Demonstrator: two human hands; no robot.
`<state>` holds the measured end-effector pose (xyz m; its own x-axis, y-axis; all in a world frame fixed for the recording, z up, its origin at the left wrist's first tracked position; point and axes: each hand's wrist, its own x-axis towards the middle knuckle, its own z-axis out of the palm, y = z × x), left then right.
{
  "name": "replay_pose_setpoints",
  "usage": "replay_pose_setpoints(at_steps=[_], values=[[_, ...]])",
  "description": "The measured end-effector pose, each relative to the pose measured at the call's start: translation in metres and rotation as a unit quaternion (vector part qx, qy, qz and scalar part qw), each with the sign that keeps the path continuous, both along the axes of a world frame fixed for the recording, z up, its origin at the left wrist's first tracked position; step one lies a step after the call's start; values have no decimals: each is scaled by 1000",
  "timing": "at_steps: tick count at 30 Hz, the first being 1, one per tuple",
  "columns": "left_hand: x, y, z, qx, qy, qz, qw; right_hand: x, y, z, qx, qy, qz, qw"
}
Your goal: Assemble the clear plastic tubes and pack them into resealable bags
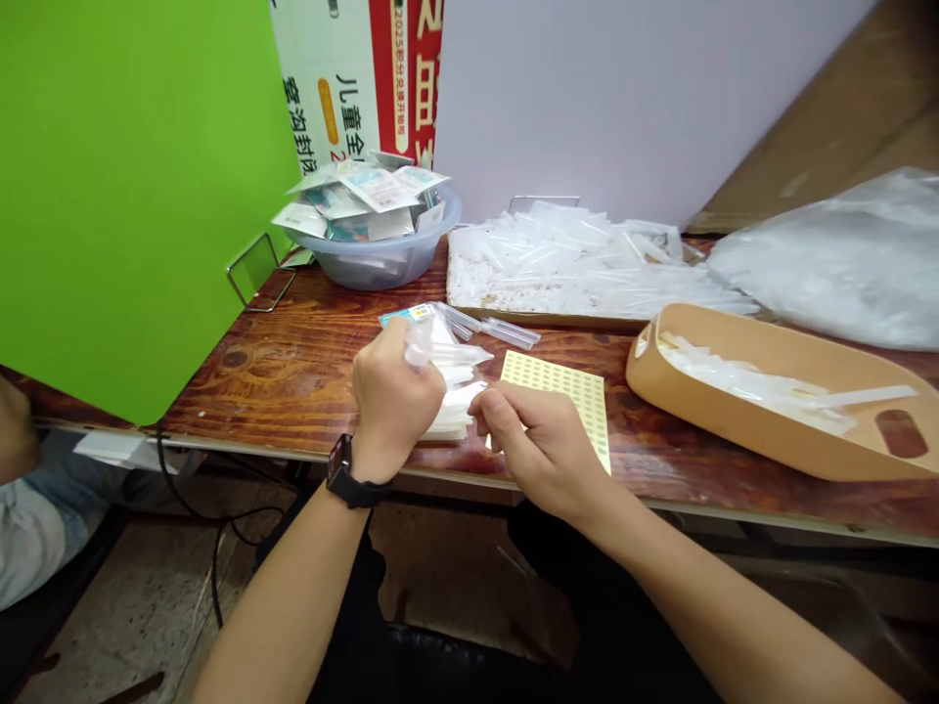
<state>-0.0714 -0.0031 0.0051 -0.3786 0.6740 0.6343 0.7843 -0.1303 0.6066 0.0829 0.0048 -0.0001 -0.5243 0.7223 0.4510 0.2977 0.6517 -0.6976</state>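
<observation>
Left hand (392, 401): fingers curled shut around a clear plastic tube (420, 344), which they partly hide.
Right hand (532, 450): thumb and forefinger pinched together just above a yellow sticker sheet (564, 391); cannot tell whether they hold anything.
Hidden: the hands cover part of the sheet and of a stack of white plastic pieces (455, 411), so its extent is hard to make out.
Pose: forearms come in from below, wrists bent, hands close together; a black smartwatch (341, 471) sits on the left wrist.
Place: the sheet and stack lie on the wooden surface (293, 376), near its front edge.
Around: loose clear tubes (510, 332) lie behind the hands; a tan tray (778, 391) of white pieces sits right; a blue plastic bowl (374, 262) holds printed packets.
</observation>
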Motion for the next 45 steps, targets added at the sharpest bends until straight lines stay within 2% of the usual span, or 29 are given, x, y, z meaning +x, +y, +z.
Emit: replay_pose_setpoints(at_steps=[2,4,7,10,15,20,25,29,31,34,36,38,40,42,45], values=[[-1,3,3,-19,-172,-56,983,-2,2,-2,-42,21,-8,999],[0,5,4,-61,-312,-105,942,-4,5,-2,-103,75,-22,992],[3,5,5,-114,-429,-160,882,-7,9,1,-183,155,-33,970],[7,3,6,-138,-492,-203,835,-8,13,2,-210,176,-37,961],[11,-3,12,-168,-553,-278,767,-11,24,-5,-137,182,-80,970],[15,-6,15,-198,-573,-344,717,-15,30,-7,-201,277,-49,938],[21,-6,7,-224,-569,-351,709,-17,25,1,-271,254,15,928],[28,-7,1,-224,-555,-363,714,-13,23,4,-356,264,33,896],[31,-7,0,-219,-569,-368,702,-8,27,5,-373,293,24,880],[34,-6,2,-203,-596,-359,688,2,40,7,-353,376,-11,857],[34,-5,4,-165,-622,-337,688,9,49,8,-341,427,-51,836],[33,-3,5,-121,-642,-314,689,13,56,7,-351,436,-84,825],[31,0,4,-84,-640,-291,706,14,58,4,-367,406,-90,832],[30,2,1,-70,-615,-284,733,13,55,2,-368,353,-65,858],[31,5,-4,-87,-569,-319,753,10,46,3,-344,278,-1,897]])
